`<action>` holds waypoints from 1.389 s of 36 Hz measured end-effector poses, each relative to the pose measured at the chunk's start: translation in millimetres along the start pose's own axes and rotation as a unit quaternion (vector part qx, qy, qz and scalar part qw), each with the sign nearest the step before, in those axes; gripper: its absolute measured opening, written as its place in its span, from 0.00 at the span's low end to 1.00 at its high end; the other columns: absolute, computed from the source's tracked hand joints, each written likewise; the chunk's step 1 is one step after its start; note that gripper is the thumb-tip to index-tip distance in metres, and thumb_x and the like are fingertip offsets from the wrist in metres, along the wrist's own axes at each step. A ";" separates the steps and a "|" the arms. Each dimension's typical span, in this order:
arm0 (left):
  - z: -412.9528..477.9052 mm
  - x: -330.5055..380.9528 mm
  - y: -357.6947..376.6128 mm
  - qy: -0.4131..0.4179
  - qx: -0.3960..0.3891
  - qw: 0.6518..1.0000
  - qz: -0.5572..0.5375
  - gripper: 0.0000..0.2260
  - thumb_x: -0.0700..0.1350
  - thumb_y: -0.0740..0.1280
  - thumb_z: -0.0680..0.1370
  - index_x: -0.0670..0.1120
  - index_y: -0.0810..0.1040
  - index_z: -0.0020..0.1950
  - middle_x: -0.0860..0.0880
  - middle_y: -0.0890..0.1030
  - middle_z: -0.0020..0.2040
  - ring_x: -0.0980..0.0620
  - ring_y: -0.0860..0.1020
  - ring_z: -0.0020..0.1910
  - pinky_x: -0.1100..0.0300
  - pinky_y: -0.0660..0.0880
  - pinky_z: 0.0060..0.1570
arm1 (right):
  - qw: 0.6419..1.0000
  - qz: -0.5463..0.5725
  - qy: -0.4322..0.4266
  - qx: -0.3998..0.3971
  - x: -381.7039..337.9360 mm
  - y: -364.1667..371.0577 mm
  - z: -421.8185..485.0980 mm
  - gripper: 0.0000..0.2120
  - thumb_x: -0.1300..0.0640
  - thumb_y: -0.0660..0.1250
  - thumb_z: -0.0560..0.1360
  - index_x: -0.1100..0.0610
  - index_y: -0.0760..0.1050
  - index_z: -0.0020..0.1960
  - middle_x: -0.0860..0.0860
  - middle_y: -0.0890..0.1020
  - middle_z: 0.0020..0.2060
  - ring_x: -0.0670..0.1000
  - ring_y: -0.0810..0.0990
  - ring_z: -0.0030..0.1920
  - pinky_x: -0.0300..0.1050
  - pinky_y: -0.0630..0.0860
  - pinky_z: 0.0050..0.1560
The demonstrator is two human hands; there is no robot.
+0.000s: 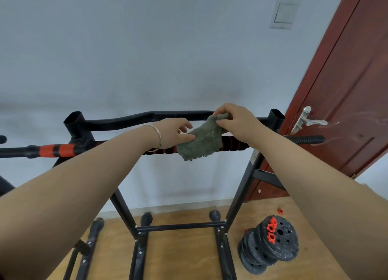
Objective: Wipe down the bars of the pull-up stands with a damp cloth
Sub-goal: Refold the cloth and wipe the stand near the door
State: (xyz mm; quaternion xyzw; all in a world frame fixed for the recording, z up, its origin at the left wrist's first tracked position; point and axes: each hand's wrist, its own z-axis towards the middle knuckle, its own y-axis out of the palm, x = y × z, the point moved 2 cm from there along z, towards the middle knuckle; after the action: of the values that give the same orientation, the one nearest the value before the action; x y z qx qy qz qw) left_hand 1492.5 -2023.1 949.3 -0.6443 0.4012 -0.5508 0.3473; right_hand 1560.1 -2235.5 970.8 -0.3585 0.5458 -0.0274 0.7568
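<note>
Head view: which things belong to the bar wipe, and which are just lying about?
Job:
cloth
grip bar behind the cloth
upper black bar
left hand and right hand, both on the cloth

Lying about:
weight plates
orange nut on the floor
door
wall switch

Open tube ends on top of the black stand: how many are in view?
2. One open tube end is at the left of the curved top bar, the other at its right, beside the door handle. Others may be out of view.
</note>
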 end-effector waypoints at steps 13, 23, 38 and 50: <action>-0.4 34.9 -6.5 0.094 0.058 0.988 -0.110 0.03 0.50 0.72 0.75 0.57 0.79 0.45 0.54 0.82 0.46 0.54 0.80 0.48 0.60 0.76 0.50 | 0.986 0.143 0.088 0.016 4.5 -36.4 -12.7 0.10 0.66 0.65 0.78 0.53 0.80 0.53 0.56 0.80 0.51 0.51 0.81 0.43 0.43 0.80 0.37; 7.7 9.4 -1.6 -0.048 0.056 0.992 0.106 0.18 0.55 0.54 0.84 0.44 0.77 0.57 0.50 0.77 0.43 0.49 0.77 0.45 0.55 0.74 0.47 | 0.913 -0.378 -0.143 0.053 20.1 -7.2 -19.7 0.20 0.43 0.59 0.80 0.53 0.77 0.63 0.52 0.77 0.58 0.56 0.74 0.57 0.54 0.71 0.58; -5.4 1.6 20.8 -0.036 0.039 0.967 0.250 0.19 0.47 0.53 0.83 0.48 0.62 0.74 0.47 0.74 0.43 0.44 0.78 0.42 0.54 0.71 0.34 | 0.810 -0.533 -0.238 0.058 31.6 53.8 -10.5 0.25 0.39 0.45 0.82 0.53 0.73 0.44 0.46 0.71 0.29 0.50 0.69 0.24 0.41 0.62 0.24; -22.1 6.4 33.5 0.019 0.118 0.911 0.394 0.12 0.45 0.53 0.82 0.45 0.71 0.61 0.50 0.71 0.34 0.46 0.73 0.32 0.59 0.62 0.27 | 0.927 -0.374 -0.016 0.017 11.9 38.9 25.9 0.14 0.56 0.53 0.85 0.62 0.72 0.63 0.57 0.79 0.45 0.59 0.80 0.47 0.51 0.77 0.46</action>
State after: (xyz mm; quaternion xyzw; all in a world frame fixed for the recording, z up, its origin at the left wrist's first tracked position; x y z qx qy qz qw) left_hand 1466.6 -2043.7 925.5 -0.3775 0.5608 -0.4246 0.6023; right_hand 1573.2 -2198.5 942.7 -0.5239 0.3595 -0.3122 0.7062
